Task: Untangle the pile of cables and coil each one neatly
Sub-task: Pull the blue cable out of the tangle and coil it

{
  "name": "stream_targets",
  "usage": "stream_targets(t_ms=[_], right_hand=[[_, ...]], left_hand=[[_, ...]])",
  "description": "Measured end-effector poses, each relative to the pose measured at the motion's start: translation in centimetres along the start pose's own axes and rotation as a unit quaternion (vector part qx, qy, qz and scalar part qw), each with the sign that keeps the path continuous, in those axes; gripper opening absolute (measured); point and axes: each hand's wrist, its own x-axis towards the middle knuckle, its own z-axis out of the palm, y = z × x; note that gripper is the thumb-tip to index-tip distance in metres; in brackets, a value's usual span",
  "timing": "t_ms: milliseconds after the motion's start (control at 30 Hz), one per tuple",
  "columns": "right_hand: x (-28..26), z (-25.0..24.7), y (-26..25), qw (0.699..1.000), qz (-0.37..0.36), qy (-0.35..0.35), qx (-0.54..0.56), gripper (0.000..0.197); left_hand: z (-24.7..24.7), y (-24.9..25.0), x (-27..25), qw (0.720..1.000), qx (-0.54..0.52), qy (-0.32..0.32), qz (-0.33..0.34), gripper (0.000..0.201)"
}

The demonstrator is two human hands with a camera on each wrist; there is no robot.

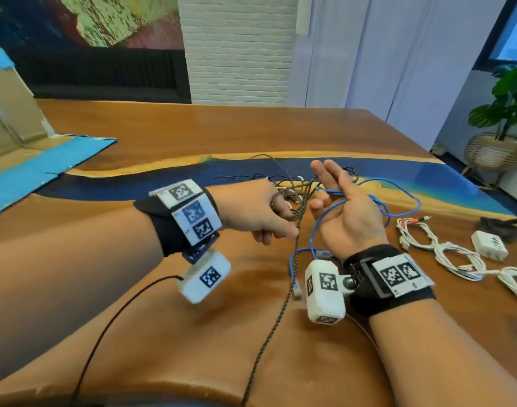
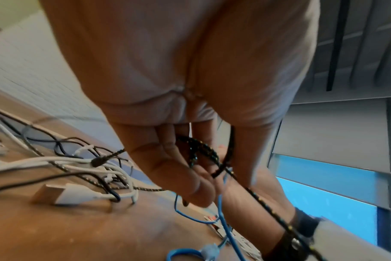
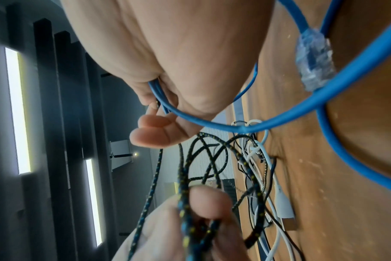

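My left hand (image 1: pixel 276 220) grips a black braided cable with yellow flecks (image 1: pixel 270 330), several strands bunched between thumb and fingers (image 2: pixel 203 151). From there the cable trails to the table's near edge. To its right my right hand (image 1: pixel 325 189) is raised, palm facing left. A blue network cable (image 1: pixel 398 201) hangs through the crook of its thumb (image 3: pixel 159 95), the thumb curled over it and the long fingers straight. The blue cable's clear plug (image 1: pixel 297 289) lies on the table. Behind both hands sits the tangle of black and white cables (image 1: pixel 283 188).
Loose white cables (image 1: pixel 445 254) and a white charger (image 1: pixel 489 245) lie at the right, with a dark item (image 1: pixel 498 224) behind them. An open cardboard box (image 1: pixel 16 127) stands at the far left. A white USB plug (image 2: pixel 67 194) lies in the tangle.
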Motion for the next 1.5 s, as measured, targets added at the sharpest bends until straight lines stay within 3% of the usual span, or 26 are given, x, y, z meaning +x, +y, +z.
stream_targets(t_ms=[67, 200, 300, 400, 467, 567, 733, 800, 933, 1100, 1233, 1333, 1367, 1433, 1500], right_hand=[[0.0, -0.1, -0.2, 1.0, -0.001, -0.003, -0.012, 0.031], [-0.1, -0.2, -0.5, 1.0, -0.012, 0.002, -0.028, 0.034], [-0.1, 0.2, -0.3, 0.999, -0.032, 0.016, -0.027, 0.035], [-0.2, 0.2, -0.4, 0.998, -0.041, 0.033, -0.04, 0.037], [-0.2, -0.1, -0.6, 0.998, -0.035, 0.04, -0.043, 0.037], [-0.2, -0.3, -0.9, 0.998, -0.032, 0.035, -0.04, 0.038], [-0.4, 0.2, -0.9, 0.999, -0.042, 0.018, -0.024, 0.038], [-0.5, 0.2, -0.9, 0.999, -0.04, 0.013, -0.02, 0.037], [-0.3, -0.3, -1.0, 0.999, -0.032, 0.013, -0.018, 0.033], [0.0, -0.5, -0.2, 1.0, -0.006, 0.021, -0.005, 0.014], [-1.0, 0.6, 1.5, 0.99, 0.057, -0.064, -0.112, 0.009], [-2.8, 1.6, 2.8, 0.945, 0.177, -0.176, -0.211, 0.044], [-3.3, 1.9, 3.3, 0.928, 0.197, -0.215, -0.233, 0.046], [-3.9, 2.2, 4.1, 0.907, 0.195, -0.265, -0.263, 0.026], [-3.9, 2.3, 4.3, 0.917, 0.179, -0.242, -0.262, 0.015]], left_hand=[[0.0, -0.1, 0.2, 1.0, 0.006, 0.024, 0.009, 0.027], [-1.9, 0.6, 0.5, 0.989, -0.1, 0.105, -0.018, 0.033], [-1.2, 1.2, 0.5, 0.997, -0.036, 0.064, -0.029, 0.047], [1.5, 1.3, 0.4, 0.999, 0.033, 0.012, -0.021, 0.041], [2.4, 1.0, 0.8, 0.998, 0.016, 0.052, -0.012, 0.032], [1.8, 0.7, 1.1, 0.988, -0.064, 0.135, -0.032, 0.034], [2.7, 0.9, 0.6, 0.999, -0.006, 0.016, -0.036, 0.042], [3.9, 0.5, 0.7, 1.0, 0.008, 0.012, -0.025, 0.039], [3.5, -0.1, 1.2, 0.994, 0.019, 0.096, -0.04, 0.036], [-2.7, 0.0, 1.4, 0.962, -0.081, 0.258, -0.044, 0.021], [-6.8, 0.8, 2.5, 0.927, -0.111, 0.356, -0.027, 0.022], [-7.5, 1.6, 3.4, 0.924, -0.108, 0.367, -0.013, 0.021], [-7.5, 1.7, 3.7, 0.926, -0.11, 0.361, -0.008, 0.018], [-7.1, 2.0, 4.0, 0.932, -0.12, 0.341, 0.002, 0.015], [-6.8, 2.2, 3.8, 0.939, -0.123, 0.321, 0.007, 0.015]])
